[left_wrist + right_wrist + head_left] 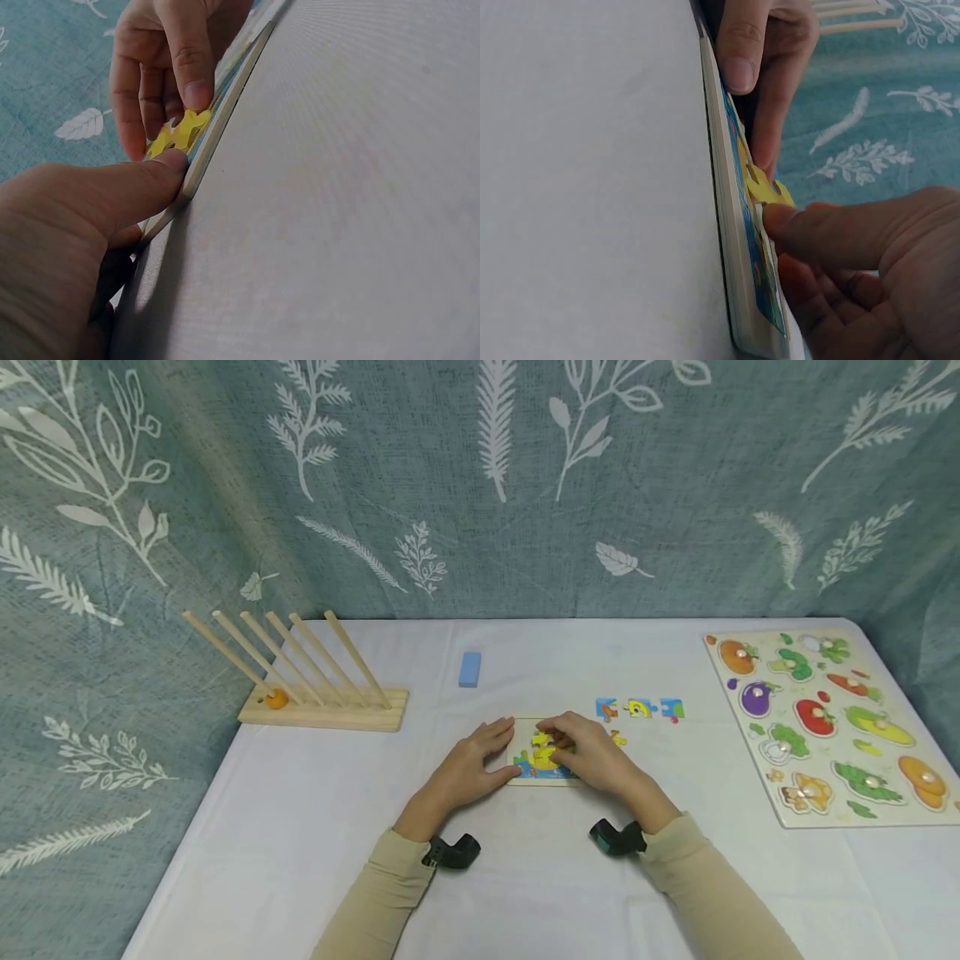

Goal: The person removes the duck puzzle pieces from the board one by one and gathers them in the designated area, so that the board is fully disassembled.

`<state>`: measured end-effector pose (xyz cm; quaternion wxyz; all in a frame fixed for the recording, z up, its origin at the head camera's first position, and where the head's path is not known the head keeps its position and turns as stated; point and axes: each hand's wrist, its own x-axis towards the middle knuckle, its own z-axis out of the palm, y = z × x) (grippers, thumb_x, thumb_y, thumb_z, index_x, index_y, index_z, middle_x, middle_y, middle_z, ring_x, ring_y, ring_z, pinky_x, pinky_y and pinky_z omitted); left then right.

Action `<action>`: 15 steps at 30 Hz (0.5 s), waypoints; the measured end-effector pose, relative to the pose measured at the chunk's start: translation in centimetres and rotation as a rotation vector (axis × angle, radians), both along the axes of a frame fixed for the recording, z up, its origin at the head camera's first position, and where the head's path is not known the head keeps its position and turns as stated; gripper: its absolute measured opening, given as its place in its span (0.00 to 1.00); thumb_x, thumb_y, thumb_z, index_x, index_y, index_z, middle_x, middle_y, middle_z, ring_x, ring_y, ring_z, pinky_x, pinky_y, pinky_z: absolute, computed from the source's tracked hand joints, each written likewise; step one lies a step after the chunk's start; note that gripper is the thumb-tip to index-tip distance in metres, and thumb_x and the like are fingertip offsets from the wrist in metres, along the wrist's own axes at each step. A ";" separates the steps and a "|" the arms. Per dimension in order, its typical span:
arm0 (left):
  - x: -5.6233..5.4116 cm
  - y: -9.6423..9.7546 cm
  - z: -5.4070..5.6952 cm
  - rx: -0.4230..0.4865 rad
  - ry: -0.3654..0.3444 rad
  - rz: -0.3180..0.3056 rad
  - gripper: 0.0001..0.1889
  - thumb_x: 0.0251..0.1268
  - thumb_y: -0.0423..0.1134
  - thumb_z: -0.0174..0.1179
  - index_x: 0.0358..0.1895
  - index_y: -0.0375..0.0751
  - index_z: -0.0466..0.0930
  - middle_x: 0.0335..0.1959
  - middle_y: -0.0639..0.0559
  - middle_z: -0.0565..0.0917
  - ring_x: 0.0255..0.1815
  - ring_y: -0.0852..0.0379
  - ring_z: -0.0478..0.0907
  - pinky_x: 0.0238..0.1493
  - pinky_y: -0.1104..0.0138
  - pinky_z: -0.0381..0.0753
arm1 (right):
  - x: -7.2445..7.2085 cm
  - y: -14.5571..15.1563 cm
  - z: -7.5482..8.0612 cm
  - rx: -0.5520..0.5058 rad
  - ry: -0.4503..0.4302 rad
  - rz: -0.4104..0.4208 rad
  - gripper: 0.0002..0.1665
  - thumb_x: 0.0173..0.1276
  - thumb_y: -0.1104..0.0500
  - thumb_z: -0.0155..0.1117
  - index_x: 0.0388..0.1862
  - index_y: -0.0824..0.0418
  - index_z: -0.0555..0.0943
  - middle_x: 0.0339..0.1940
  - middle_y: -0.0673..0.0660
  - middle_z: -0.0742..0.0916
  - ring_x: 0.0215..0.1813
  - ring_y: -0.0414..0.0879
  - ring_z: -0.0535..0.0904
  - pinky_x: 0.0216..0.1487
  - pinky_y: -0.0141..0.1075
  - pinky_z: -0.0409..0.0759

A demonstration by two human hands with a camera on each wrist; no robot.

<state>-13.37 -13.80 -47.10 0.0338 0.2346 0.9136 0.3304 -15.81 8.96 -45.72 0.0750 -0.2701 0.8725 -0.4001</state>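
Note:
A small wooden jigsaw board (pixel 546 784) with a blue and yellow picture lies between both hands. My left hand (pixel 467 767) rests at its left side, fingers near the far corner and the thumb pressing on the near left corner. My right hand (pixel 600 756) reaches over the board's right part, pinching a yellow puzzle piece (pixel 769 187) between thumb and fingers. In the left wrist view the yellow piece (pixel 180 133) stands tilted above the board's surface, close to the left thumb. The right hand covers the board's right part in the head view.
Loose puzzle pieces (pixel 640 708) lie in a row behind the right hand, with another piece (pixel 618 738) beside it. A blue block (pixel 469 669) lies farther back. Left stands a wooden peg rack (pixel 322 717) with an orange bead (pixel 277 698); right lies a vegetable puzzle board (pixel 825 760).

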 end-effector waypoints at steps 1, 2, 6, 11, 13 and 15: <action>0.0 0.0 0.0 -0.002 -0.002 0.002 0.34 0.60 0.45 0.65 0.66 0.32 0.67 0.70 0.43 0.65 0.72 0.45 0.60 0.74 0.53 0.59 | 0.0 0.1 0.1 -0.001 0.003 0.002 0.25 0.61 0.69 0.65 0.59 0.63 0.76 0.50 0.57 0.83 0.46 0.47 0.80 0.49 0.39 0.83; 0.0 0.0 0.0 -0.003 -0.004 0.004 0.34 0.60 0.45 0.65 0.66 0.32 0.67 0.70 0.43 0.65 0.72 0.45 0.60 0.74 0.53 0.59 | 0.0 0.2 0.2 0.000 0.005 0.002 0.25 0.62 0.69 0.64 0.59 0.63 0.77 0.49 0.57 0.83 0.46 0.46 0.80 0.48 0.39 0.83; 0.0 0.0 0.0 -0.011 -0.010 0.005 0.34 0.60 0.46 0.65 0.66 0.32 0.66 0.71 0.43 0.65 0.73 0.45 0.59 0.74 0.54 0.58 | -0.1 0.6 0.6 0.002 -0.007 -0.012 0.24 0.63 0.67 0.64 0.59 0.63 0.77 0.47 0.55 0.83 0.45 0.45 0.80 0.47 0.39 0.82; 0.0 0.0 0.0 -0.010 0.000 0.000 0.34 0.60 0.46 0.65 0.66 0.31 0.66 0.71 0.43 0.65 0.73 0.46 0.60 0.75 0.54 0.58 | -0.3 1.8 0.9 -0.019 -0.006 -0.034 0.24 0.63 0.67 0.64 0.59 0.64 0.77 0.47 0.56 0.83 0.46 0.47 0.81 0.49 0.40 0.82; 0.0 0.0 0.0 -0.006 0.006 -0.001 0.34 0.60 0.45 0.65 0.66 0.31 0.66 0.71 0.43 0.65 0.73 0.46 0.60 0.75 0.54 0.58 | -0.4 2.6 0.9 -0.022 0.000 -0.042 0.24 0.63 0.67 0.64 0.60 0.64 0.77 0.47 0.57 0.83 0.46 0.47 0.81 0.49 0.40 0.83; 0.0 0.0 0.0 -0.003 0.010 -0.004 0.34 0.60 0.45 0.65 0.66 0.31 0.66 0.70 0.43 0.65 0.73 0.47 0.60 0.75 0.55 0.57 | -0.4 3.4 0.9 -0.019 0.006 -0.055 0.25 0.62 0.67 0.65 0.60 0.65 0.76 0.48 0.58 0.83 0.46 0.48 0.81 0.48 0.40 0.83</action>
